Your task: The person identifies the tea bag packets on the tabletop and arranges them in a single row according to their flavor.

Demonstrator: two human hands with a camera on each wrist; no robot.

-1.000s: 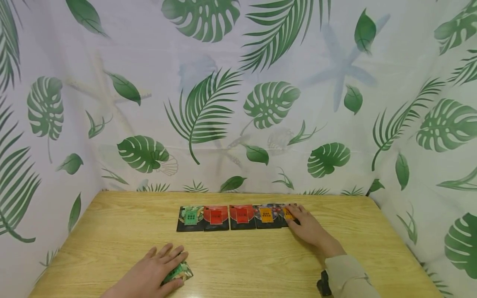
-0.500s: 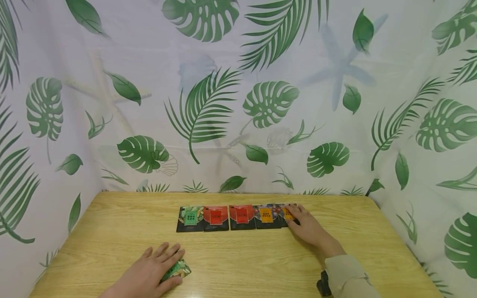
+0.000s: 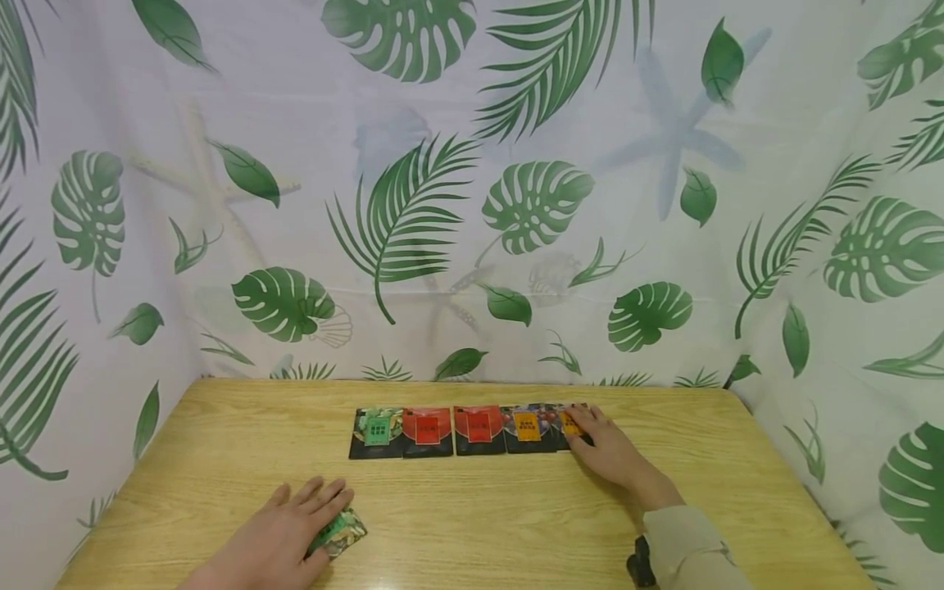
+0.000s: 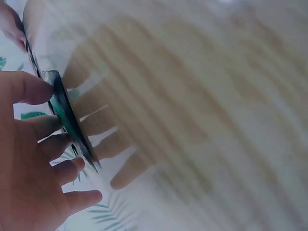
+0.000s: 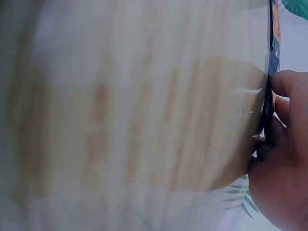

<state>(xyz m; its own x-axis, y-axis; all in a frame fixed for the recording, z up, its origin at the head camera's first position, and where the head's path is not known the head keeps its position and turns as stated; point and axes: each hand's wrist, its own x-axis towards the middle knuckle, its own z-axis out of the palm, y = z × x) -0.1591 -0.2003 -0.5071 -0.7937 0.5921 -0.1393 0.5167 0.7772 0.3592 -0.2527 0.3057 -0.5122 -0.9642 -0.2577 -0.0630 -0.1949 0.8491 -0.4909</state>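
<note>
In the head view, my left hand point(image 3: 283, 528) lies palm down with fingers spread on a green and black food packet point(image 3: 341, 534) near the front left of the table. The left wrist view shows the fingertips touching that packet point(image 4: 70, 118). My right hand point(image 3: 608, 447) rests on the rightmost packet point(image 3: 569, 424) of a row, covering part of its orange label. From left to right, the row also holds a green packet point(image 3: 377, 433), two red packets point(image 3: 428, 432) and a dark packet with an orange label point(image 3: 528, 428). A small gap separates the two red ones.
The wood-grain table point(image 3: 472, 508) carries everything. A white leaf-print cloth point(image 3: 457, 352) rises behind its far edge and along both sides. Below the right sleeve point(image 3: 686, 541), a black device point(image 3: 642, 561) sits at the wrist.
My left hand has slid a little to the left, taking the green packet along the table with it. The right hand and the row of packets stay where they were.
</note>
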